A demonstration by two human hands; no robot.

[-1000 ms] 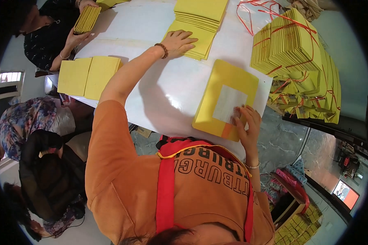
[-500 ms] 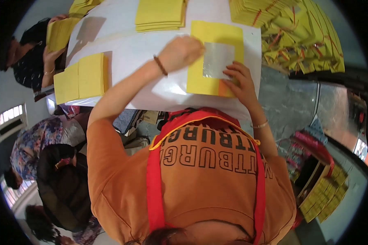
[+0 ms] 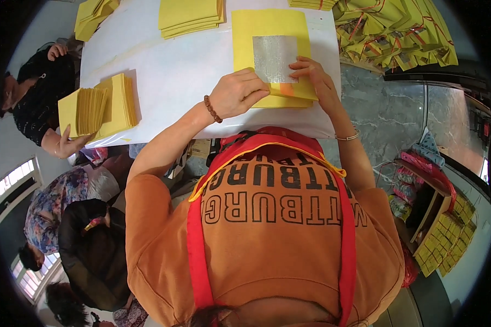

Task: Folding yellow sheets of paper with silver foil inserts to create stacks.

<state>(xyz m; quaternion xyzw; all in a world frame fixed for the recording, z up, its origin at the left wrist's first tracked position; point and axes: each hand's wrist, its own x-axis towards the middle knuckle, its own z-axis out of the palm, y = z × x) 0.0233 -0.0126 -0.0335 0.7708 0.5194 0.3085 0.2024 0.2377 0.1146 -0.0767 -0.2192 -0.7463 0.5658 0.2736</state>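
A yellow paper sheet point(image 3: 243, 38) lies in front of me on the white table, with a silvery square point(image 3: 273, 60) and a small orange patch point(image 3: 287, 89) on its face. My left hand point(image 3: 237, 94) is closed on the sheet's near left edge, which is raised in a fold. More yellow paper shows beneath this edge. From the right, my right hand point(image 3: 317, 82) reaches over the sheet's side. Its fingers lie fairly straight, tips on the silvery square's right edge; its thumb is hidden.
Yellow stacks stand on the white table point(image 3: 185, 71): one at the back point(image 3: 191, 19), one at the left point(image 3: 117, 103). A co-worker's hand point(image 3: 76, 143) holds a yellow bundle point(image 3: 82, 111) there. Tied yellow bundles point(image 3: 398, 35) fill the far right. Other people are at lower left.
My left hand has come down from the silvery square to the sheet's near left edge and grips it. That edge has lifted. The co-worker's yellow bundle has moved nearer the left stack.
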